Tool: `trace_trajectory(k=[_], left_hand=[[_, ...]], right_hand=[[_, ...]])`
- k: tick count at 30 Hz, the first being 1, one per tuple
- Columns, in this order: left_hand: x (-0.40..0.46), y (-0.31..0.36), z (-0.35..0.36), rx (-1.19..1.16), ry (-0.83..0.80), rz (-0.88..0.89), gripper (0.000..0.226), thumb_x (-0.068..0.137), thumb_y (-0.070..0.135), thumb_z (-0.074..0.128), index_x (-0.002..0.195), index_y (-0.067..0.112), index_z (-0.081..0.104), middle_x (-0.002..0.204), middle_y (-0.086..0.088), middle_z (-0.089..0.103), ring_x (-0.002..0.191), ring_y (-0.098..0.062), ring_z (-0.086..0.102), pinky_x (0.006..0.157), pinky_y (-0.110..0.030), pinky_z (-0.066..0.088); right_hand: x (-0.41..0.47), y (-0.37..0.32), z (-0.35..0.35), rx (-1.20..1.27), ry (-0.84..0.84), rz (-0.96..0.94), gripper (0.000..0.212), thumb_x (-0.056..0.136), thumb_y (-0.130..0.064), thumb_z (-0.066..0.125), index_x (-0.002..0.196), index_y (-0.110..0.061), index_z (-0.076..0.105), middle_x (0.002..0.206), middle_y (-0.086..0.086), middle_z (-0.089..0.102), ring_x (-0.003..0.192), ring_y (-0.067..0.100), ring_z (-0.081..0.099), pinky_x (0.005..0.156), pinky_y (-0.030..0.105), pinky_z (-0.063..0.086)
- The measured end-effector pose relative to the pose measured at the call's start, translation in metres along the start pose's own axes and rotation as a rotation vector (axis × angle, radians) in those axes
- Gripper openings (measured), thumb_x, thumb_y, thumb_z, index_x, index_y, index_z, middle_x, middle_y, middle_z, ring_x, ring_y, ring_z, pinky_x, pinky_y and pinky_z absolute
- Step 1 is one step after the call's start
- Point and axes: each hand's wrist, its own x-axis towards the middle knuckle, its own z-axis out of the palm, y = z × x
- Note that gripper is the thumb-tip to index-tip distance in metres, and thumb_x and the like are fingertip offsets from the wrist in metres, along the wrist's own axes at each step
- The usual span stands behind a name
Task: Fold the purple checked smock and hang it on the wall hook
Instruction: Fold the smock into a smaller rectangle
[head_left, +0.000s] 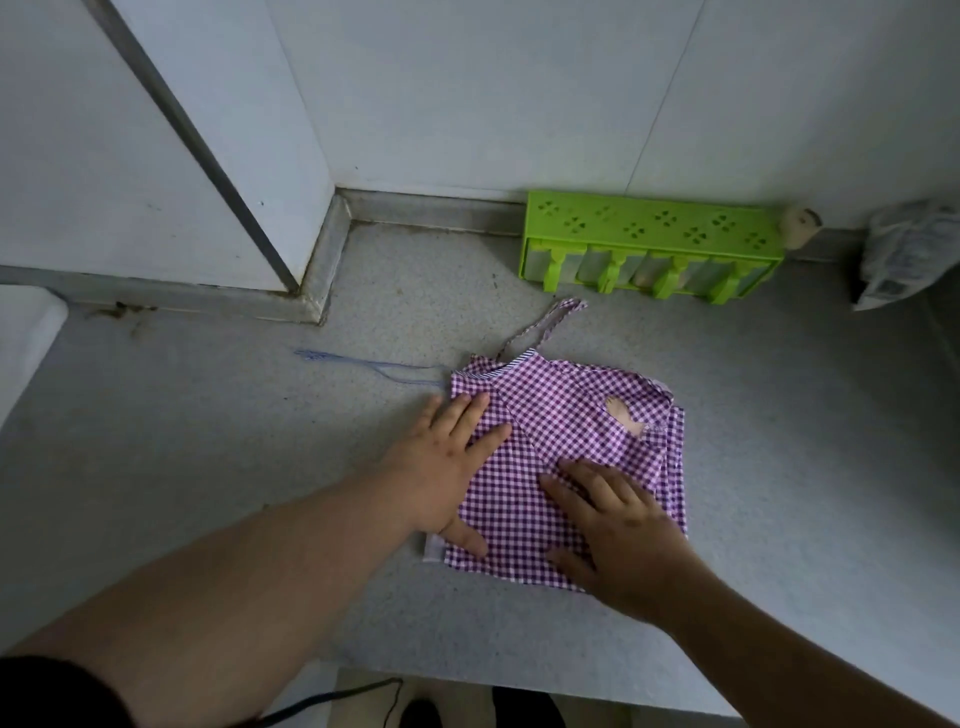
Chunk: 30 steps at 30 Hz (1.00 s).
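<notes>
The purple checked smock (566, 467) lies flat on the grey counter (260, 467), folded to a rough square a little toward the right and nearer the front edge than the back wall; both hands rest palm-down on it, which reads as pressing the layers flat so the fold keeps its shape; the left hand (457, 467) covers the smock's left edge, its fingers (467, 410) spread and half on the bare counter, likely pinning that side so the cloth cannot slide; the right hand (618, 535) lies on the near right part, its grip open and flat, clamped on nothing; neither hand holds any cloth between the fingers. The neck strap (545, 325) trails out from the top of the bundle toward the back edge, left free, probably because it is the part that will go over the hook; a loose blue thread (363, 366) runs off to the left on the counter. A green plastic rack (654, 244) stands against the back wall, well apart from the smock, and a crumpled bag (904, 254) sits in the back right corner; no wall hook is in view, so the hanging is judged not yet begun; the folding looks nearly done.
</notes>
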Motion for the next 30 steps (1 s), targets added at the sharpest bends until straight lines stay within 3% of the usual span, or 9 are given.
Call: trace_trajectory(k=[4,9,13,15,18,22,25,28,30], left_hand=[[-0.026,-0.004,0.010,0.008,0.044,0.202,0.110,0.090,0.083,0.049,0.166,0.032,-0.012,0.174,-0.002,-0.025,0.162,-0.030,-0.015,0.128,-0.055,0.003],[-0.053,-0.008,0.028,-0.036,-0.065,0.173,0.120,0.084,0.088,0.052,0.162,0.040,-0.024,0.166,0.005,-0.043,0.149,-0.015,-0.036,0.124,-0.049,-0.005],[-0.056,0.003,0.028,-0.076,-0.027,0.147,0.118,0.085,0.076,0.059,0.165,0.035,-0.019,0.170,0.001,-0.037,0.158,-0.022,-0.029,0.130,-0.055,0.003],[-0.057,0.003,0.025,-0.072,-0.029,0.152,0.115,0.086,0.067,0.061,0.166,0.035,-0.015,0.171,0.000,-0.034,0.160,-0.023,-0.025,0.131,-0.055,0.006],[-0.059,0.001,0.017,-0.044,-0.030,0.158,0.108,0.091,0.055,0.062,0.167,0.033,-0.012,0.173,-0.001,-0.028,0.161,-0.022,-0.019,0.132,-0.050,0.006],[-0.060,0.001,0.009,-0.070,-0.014,0.143,0.096,0.098,0.054,0.060,0.168,0.033,-0.002,0.176,0.001,-0.017,0.163,-0.022,-0.009,0.130,-0.045,0.009],[-0.060,0.002,0.005,-0.136,-0.017,0.114,0.091,0.098,0.065,0.056,0.169,0.035,0.007,0.177,0.005,-0.012,0.163,-0.019,-0.003,0.130,-0.044,0.012],[-0.056,0.005,0.003,-0.317,0.082,0.046,0.067,0.105,0.050,0.055,0.165,0.036,0.029,0.177,0.009,0.013,0.161,-0.016,0.018,0.127,-0.039,0.023],[-0.051,0.007,0.002,-0.458,0.137,-0.035,0.053,0.107,0.042,0.053,0.158,0.032,0.045,0.166,0.006,0.042,0.148,-0.019,0.045,0.119,-0.037,0.038]], right_hand=[[-0.021,0.013,0.008,0.021,-0.070,0.143,0.100,0.085,-0.089,0.031,0.159,-0.043,-0.020,0.171,-0.009,-0.015,0.158,0.023,-0.008,0.118,0.046,-0.005],[-0.027,0.014,0.004,-0.010,-0.091,0.079,0.120,0.072,-0.096,0.042,0.162,-0.038,-0.014,0.171,-0.006,-0.014,0.159,0.023,-0.004,0.118,0.044,-0.004],[-0.038,0.014,0.010,0.002,-0.054,0.120,0.098,0.082,-0.082,0.040,0.162,-0.039,0.003,0.169,-0.004,0.001,0.157,0.023,0.011,0.125,0.048,0.024],[-0.044,0.011,0.013,-0.002,-0.039,0.140,0.096,0.079,-0.079,0.026,0.163,-0.036,0.008,0.168,-0.002,0.012,0.157,0.024,0.014,0.125,0.047,0.022],[-0.046,0.007,0.011,-0.014,0.011,0.135,0.073,0.094,-0.062,0.039,0.159,-0.031,0.027,0.165,-0.002,0.031,0.154,0.021,0.027,0.125,0.041,0.022],[-0.038,0.015,-0.002,0.076,0.100,0.152,0.037,0.099,-0.047,0.050,0.135,-0.037,0.053,0.137,-0.013,0.061,0.120,0.009,0.060,0.102,0.027,0.051],[-0.034,0.024,-0.008,0.171,0.124,0.220,0.029,0.099,-0.045,0.049,0.124,-0.036,0.060,0.123,-0.012,0.070,0.104,0.009,0.067,0.091,0.028,0.056],[-0.030,0.027,-0.013,0.257,0.105,0.256,0.026,0.102,-0.042,0.050,0.126,-0.037,0.061,0.124,-0.011,0.070,0.107,0.010,0.067,0.092,0.025,0.054],[-0.030,0.031,-0.017,0.371,0.073,0.281,0.026,0.103,-0.048,0.048,0.126,-0.040,0.057,0.121,-0.014,0.068,0.104,0.008,0.066,0.087,0.021,0.052]])
